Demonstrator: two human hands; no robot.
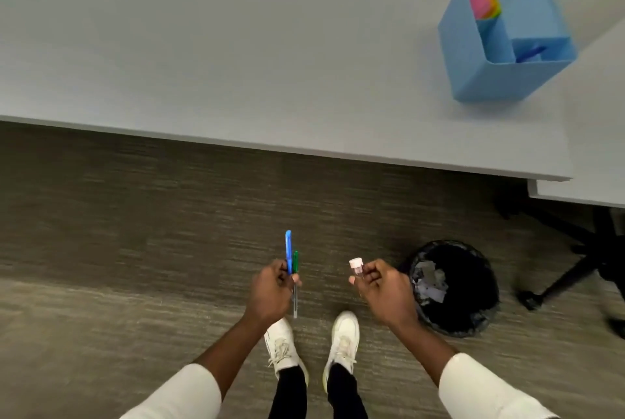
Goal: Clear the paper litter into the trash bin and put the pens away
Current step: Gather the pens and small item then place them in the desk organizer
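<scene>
Left hand (272, 286) clamped on blue pen (288, 251) + green pen (295, 263), both upright. Right hand (382, 286) pinches a pink-capped pen (356, 268). Hands apart over carpet. Trash bin (473, 324) w/ paper scraps (431, 281) just right of right hand; blue organizer (473, 73) on desk (236, 46)

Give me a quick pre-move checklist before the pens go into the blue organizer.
1. Left hand grips blue pen and green pen: ok.
2. Right hand holds a pink-capped item; whether it is a pen: cannot tell.
3. Blue organizer upright on desk: ok.
4. Organizer has open compartments: ok.
5. Paper is in trash bin: ok.
</scene>
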